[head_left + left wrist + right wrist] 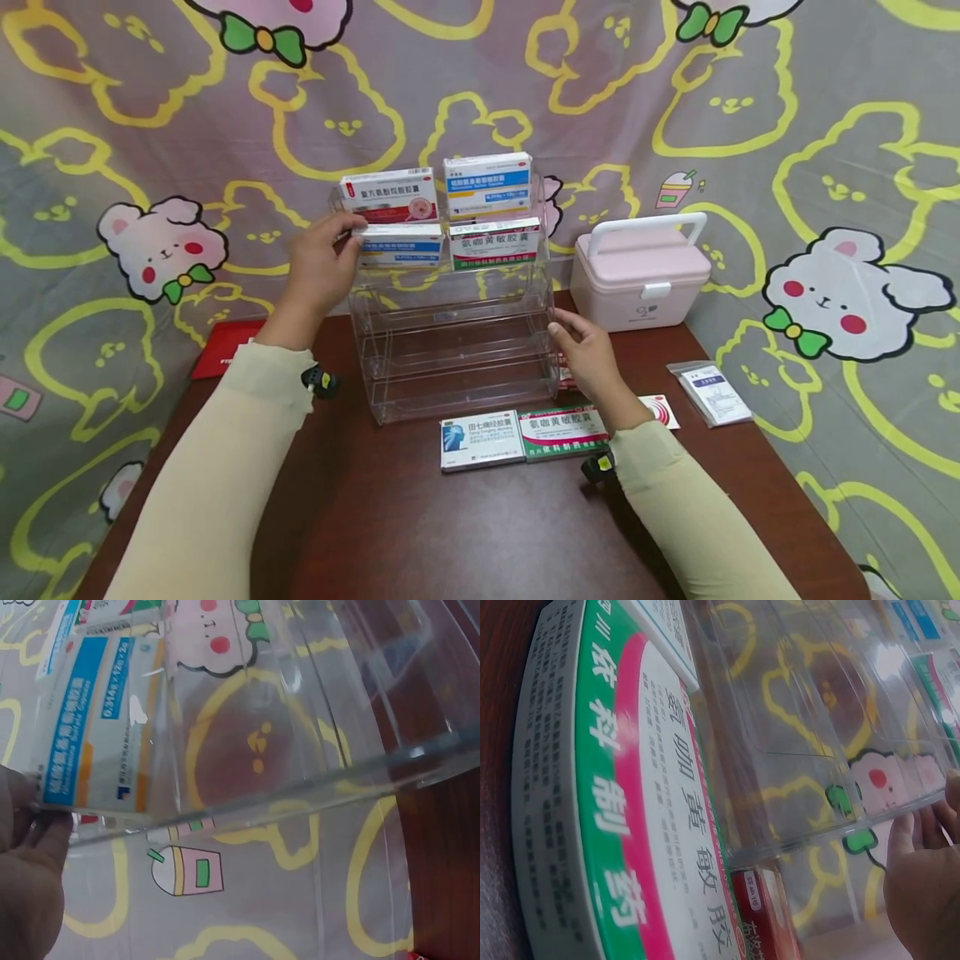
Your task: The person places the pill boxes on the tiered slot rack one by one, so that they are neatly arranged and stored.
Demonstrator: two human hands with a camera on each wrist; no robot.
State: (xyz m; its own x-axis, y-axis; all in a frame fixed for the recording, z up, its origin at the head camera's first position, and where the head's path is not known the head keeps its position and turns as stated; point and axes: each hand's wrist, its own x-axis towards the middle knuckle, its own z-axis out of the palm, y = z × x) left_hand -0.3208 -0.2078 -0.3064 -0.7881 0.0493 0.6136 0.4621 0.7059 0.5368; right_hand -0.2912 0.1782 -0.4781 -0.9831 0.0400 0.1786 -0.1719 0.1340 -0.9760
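A clear tiered display rack [457,400] stands on the table. Its top tier bears a red-and-white medicine box [390,197] and a blue-and-white one [487,187]. On the tier below are another blue-and-white medicine box [401,248] and a green-and-red one [495,246]. My left hand [322,254] pinches the left end of that lower blue-and-white box [97,727], at the rack's side wall. With thumb and fingers, my right hand [585,346] grips the rack's right edge [832,840]. The lower tiers show no boxes.
Before the rack lie a white medicine box [480,442] and a green-and-red one [562,432]. A pink lidded case [637,279] stands at the back right, with a bagged white packet [716,394] nearer. Something red [225,350] lies at the left.
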